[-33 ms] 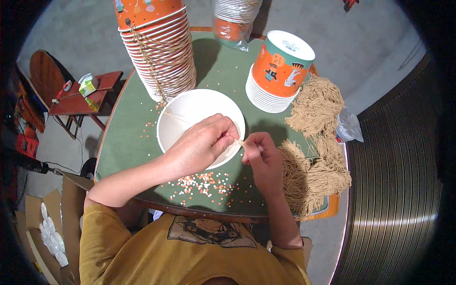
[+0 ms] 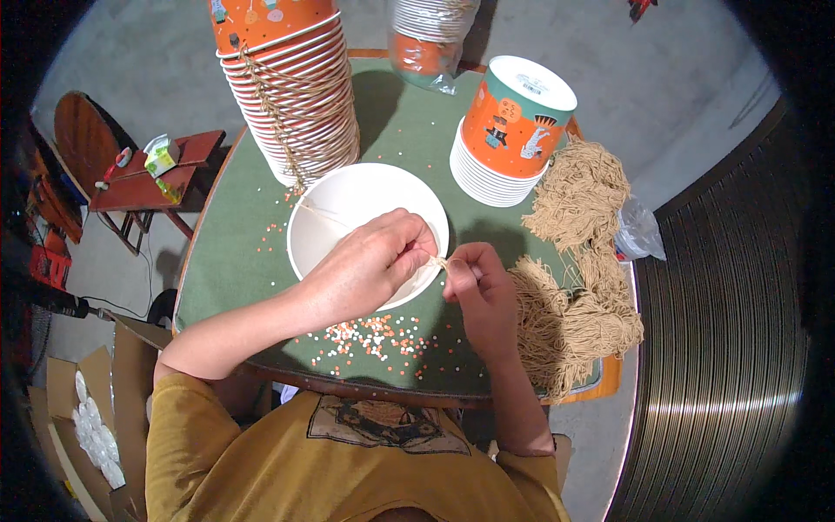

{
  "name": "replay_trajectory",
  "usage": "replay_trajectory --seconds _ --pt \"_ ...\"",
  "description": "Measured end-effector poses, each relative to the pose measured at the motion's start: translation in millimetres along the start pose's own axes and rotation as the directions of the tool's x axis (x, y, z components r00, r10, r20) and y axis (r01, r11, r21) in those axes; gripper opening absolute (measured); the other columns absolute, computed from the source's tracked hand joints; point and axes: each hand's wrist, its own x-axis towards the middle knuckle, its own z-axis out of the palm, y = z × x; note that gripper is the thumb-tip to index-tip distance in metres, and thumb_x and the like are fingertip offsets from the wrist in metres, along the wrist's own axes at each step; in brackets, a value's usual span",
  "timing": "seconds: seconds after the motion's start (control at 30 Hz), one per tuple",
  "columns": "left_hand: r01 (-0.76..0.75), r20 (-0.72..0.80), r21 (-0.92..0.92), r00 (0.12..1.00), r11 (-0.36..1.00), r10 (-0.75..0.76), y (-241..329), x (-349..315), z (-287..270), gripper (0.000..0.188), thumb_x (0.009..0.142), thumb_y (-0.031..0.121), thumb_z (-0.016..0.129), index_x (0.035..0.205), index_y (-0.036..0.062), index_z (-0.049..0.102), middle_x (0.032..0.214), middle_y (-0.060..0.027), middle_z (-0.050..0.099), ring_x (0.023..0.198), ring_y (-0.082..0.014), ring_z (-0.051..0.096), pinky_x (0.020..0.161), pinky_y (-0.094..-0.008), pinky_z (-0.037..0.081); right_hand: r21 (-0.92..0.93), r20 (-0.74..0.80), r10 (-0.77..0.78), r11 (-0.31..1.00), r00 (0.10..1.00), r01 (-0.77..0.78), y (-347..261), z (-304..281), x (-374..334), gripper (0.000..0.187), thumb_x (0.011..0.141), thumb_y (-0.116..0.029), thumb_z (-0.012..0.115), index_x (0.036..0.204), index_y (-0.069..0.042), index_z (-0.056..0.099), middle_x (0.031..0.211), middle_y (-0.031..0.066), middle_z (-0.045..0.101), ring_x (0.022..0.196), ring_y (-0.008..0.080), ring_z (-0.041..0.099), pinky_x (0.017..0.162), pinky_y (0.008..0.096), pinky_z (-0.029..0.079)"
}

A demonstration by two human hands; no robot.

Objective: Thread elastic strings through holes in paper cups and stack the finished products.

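A paper bucket [image 2: 383,184] with a white inside stands mouth up on the green-covered table. Above its right rim my left hand [image 2: 372,257] pinches a tan cord [image 2: 438,260], palm down. Just to the right, my right hand [image 2: 478,283] grips the same cord between thumb and fingers. Cord also shows at the bucket's left inner wall; its path under my left hand is hidden. Beside my right hand lie loose tan cord bundles [image 2: 574,322]. Behind the bucket on the left rises a tall stack of nested buckets [image 2: 291,104] with cords hanging down its side.
Upside-down orange buckets [image 2: 513,130] are stacked at the back right, near a plastic-wrapped stack [image 2: 430,43]. Orange and white paper dots [image 2: 370,337] litter the green cloth [image 2: 226,261]. An open carton [image 2: 130,391] sits at the lower left; a red bench [image 2: 148,196] stands beyond.
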Motion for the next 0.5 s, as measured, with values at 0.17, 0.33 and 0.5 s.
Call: replay_trajectory --seconds 0.17,0.33,0.5 --pt "0.006 0.015 -0.022 1.0 1.0 -0.006 1.5 -0.2 1.0 0.008 0.09 0.009 0.056 0.091 0.0007 0.056 0.088 -0.0111 0.056 0.08 -0.0234 0.058 0.074 -0.0335 0.046 -0.001 0.031 0.002 1.0 1.0 -0.002 6.6 -2.2 -1.2 0.009 0.094 -0.014 0.05 0.094 -0.005 0.051 0.07 -0.003 0.049 0.063 0.0046 0.045 0.058 0.0202 0.038" --pt "-0.092 -0.026 0.07 0.995 0.993 0.094 -2.2 -1.5 2.9 0.005 0.086 0.005 0.056 0.09 0.0016 0.053 0.084 -0.0115 0.052 0.082 -0.0272 0.055 0.074 -0.0359 0.045 -0.146 0.023 0.02 0.989 1.0 -0.016 5.0 -4.0 -4.5 0.009 0.09 -0.014 0.052 0.089 -0.005 0.052 0.067 -0.0005 0.049 0.061 0.0063 0.044 0.055 0.0232 0.039" --pt "-0.096 -0.017 0.125 0.995 0.987 0.099 8.3 -0.2 0.4 0.006 0.085 0.004 0.054 0.088 -0.0001 0.051 0.085 -0.0153 0.051 0.084 -0.0334 0.052 0.075 -0.0419 0.044 -0.187 0.022 -0.107 0.976 0.994 0.109 13.0 -3.6 -6.9 0.006 0.089 -0.012 0.053 0.089 -0.006 0.052 0.067 0.0027 0.051 0.06 0.0092 0.049 0.055 0.0257 0.042"
